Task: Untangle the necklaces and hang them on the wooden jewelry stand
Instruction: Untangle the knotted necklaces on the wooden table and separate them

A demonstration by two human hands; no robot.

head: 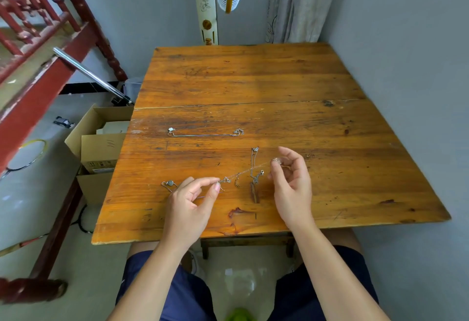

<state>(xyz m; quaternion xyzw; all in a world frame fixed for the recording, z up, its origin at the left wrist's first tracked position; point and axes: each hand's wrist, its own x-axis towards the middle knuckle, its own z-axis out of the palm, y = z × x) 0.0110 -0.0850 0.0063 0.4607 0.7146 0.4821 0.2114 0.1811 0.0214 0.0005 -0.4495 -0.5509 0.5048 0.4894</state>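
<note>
The near edge of the wooden table is sitting just past the person's knees, and both arms are reaching over it. The left hand is pinching one end of a thin chain between thumb and first finger, w/ the other fingers curled in. The right hand is pinching the other end by its fingertips, w/ the rest of the fingers spread loose. The chain is stretching in the air between the 2 hands, just above the table top.

A little knot of necklaces is hanging on that chain near the middle, and parts of it are touching the wood. I think these chains are very light, floppy and slippery, and easy to snap if pulled hard. So small pulls are best, and holding near the knot or by a clasp is prob. better than holding far out at the ends.

Beside the left hand, a necklace w/ a round charm is lying flat. A tiny gold bit is resting just past the right hand. Farther back, a straight silver necklace is lying on its own, already free.

The far half of the table is bare, so there is lots of room to spread chains out. The left edge drops to a cardboard box, so things could slide off there. I cannot see any jewelry stand.
</note>
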